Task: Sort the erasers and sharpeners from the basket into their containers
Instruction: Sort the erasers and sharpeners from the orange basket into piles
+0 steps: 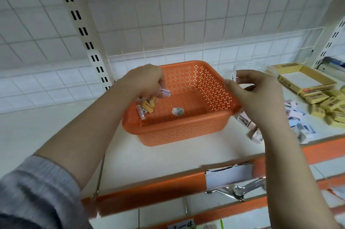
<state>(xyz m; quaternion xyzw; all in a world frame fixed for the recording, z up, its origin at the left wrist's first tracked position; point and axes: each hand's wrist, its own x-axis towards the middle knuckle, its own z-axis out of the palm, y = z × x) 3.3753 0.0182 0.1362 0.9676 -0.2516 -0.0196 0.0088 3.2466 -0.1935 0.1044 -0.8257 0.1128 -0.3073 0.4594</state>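
I am standing at a shop display rack, most likely in a stationery store. In front of me are cream slotted uprights [85, 31], a white wire grid back panel [168, 14], and white shelves [56, 131] edged with orange price-strip rails [149, 189], one with a handwritten tag [181, 226]. On the shelf to my right lie an open yellow carton [302, 77] and stacks of small yellow packaged boxes [328, 103] set out like stock.

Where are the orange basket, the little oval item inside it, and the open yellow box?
orange basket [186, 131], head view, front wall.
oval item [178, 111], head view, its label.
open yellow box [308, 72], head view, far rim.
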